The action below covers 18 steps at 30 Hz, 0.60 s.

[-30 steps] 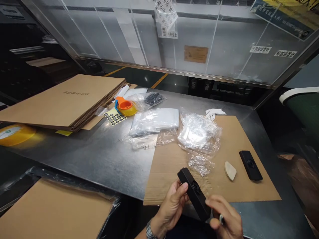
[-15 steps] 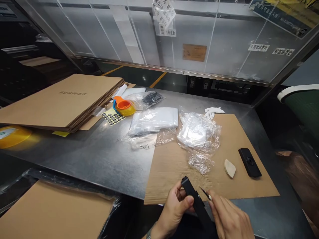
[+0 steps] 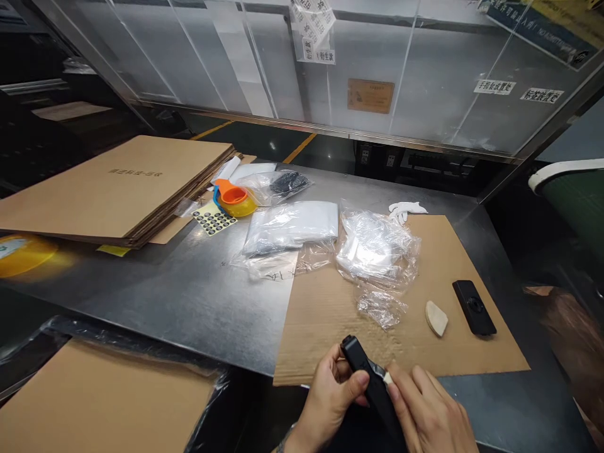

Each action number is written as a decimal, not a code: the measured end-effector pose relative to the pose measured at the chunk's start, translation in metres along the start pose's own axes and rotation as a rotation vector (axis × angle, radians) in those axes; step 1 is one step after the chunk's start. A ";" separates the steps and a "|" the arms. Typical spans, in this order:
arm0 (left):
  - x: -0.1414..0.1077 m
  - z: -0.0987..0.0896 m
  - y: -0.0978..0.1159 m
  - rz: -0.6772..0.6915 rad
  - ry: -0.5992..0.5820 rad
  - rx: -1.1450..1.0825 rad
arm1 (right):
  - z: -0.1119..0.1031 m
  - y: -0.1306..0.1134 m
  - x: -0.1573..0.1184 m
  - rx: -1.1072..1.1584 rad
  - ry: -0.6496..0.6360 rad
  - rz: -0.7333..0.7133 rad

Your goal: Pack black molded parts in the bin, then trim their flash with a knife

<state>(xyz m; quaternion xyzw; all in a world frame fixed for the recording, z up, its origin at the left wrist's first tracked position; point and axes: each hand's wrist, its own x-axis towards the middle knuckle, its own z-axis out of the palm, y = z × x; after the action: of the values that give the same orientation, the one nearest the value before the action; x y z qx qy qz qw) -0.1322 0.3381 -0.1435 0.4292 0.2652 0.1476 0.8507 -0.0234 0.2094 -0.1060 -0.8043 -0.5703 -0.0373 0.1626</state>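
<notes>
At the table's near edge, my left hand [image 3: 333, 396] grips a long black plastic casing [image 3: 359, 358], thumb on its upper face. The casing is tilted, its far end pointing up and left. Pinched in my right hand [image 3: 431, 409] is a small craft knife [image 3: 379, 370] with a pale handle, mostly hidden by the fingers. Its blade lies against the casing's right edge. A second black casing [image 3: 474, 307] with a round centre rests on the cardboard sheet [image 3: 325, 340]. Beside it is a beige wedge-shaped pad [image 3: 436, 318].
Clear plastic bags [image 3: 377, 248] and a bagged white stack [image 3: 292, 226] lie farther back. A white glove [image 3: 406, 210] is near the rear edge. Left are an orange tape dispenser [image 3: 232, 194], a sticker sheet [image 3: 214, 218] and stacked cardboard [image 3: 127, 189]. A clear panel [image 3: 264, 69] stands behind.
My right hand has moved slightly left and turned, bringing the knife blade from beside the casing onto its edge. My left hand keeps its hold. The view has shifted slightly.
</notes>
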 end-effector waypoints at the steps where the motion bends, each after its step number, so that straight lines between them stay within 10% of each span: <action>1: 0.000 -0.001 0.000 -0.002 -0.002 0.007 | 0.000 0.000 0.000 -0.001 0.000 0.005; 18: 0.000 -0.001 -0.003 -0.015 0.024 0.040 | 0.002 0.000 0.000 -0.003 0.022 -0.003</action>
<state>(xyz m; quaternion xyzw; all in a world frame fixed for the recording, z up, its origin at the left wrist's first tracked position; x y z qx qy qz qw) -0.1321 0.3371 -0.1462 0.4423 0.2817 0.1408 0.8397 -0.0240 0.2096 -0.1079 -0.8032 -0.5697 -0.0473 0.1676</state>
